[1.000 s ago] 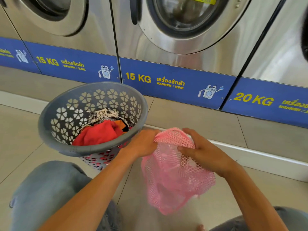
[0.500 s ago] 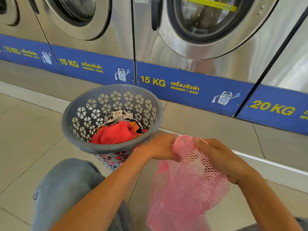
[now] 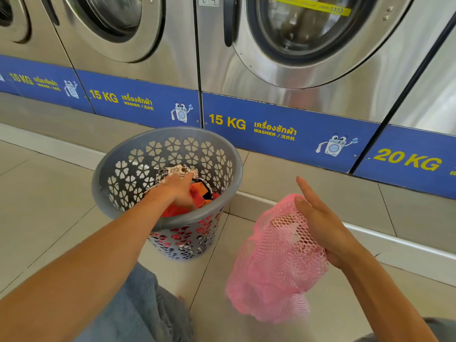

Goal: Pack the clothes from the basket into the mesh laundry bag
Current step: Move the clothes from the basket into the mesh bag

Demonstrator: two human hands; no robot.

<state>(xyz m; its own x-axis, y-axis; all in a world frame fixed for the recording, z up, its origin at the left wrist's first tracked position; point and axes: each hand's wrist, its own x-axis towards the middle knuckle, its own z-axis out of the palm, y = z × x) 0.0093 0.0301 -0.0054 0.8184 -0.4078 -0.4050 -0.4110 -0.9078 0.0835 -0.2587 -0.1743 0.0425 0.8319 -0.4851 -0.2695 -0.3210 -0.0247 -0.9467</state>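
I see left hand (image 3: 179, 191) down in grey basket (image 3: 123, 154), fingers curled on red clothes (image 3: 172, 211). Right hand (image 3: 320, 225) pinches pink mesh bag (image 3: 276, 262), bag hanging above floor. Blue strip (image 3: 283, 129) on washers reads "15 KG WASHER", "20 KG".

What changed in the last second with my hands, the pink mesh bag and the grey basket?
The left hand let go of the pink mesh laundry bag and moved left into the grey perforated plastic basket, where it now rests on the red and orange clothes; whether it has closed on them is hidden. The right hand alone holds the bag's top edge. The basket stayed on the floor, clothes inside.
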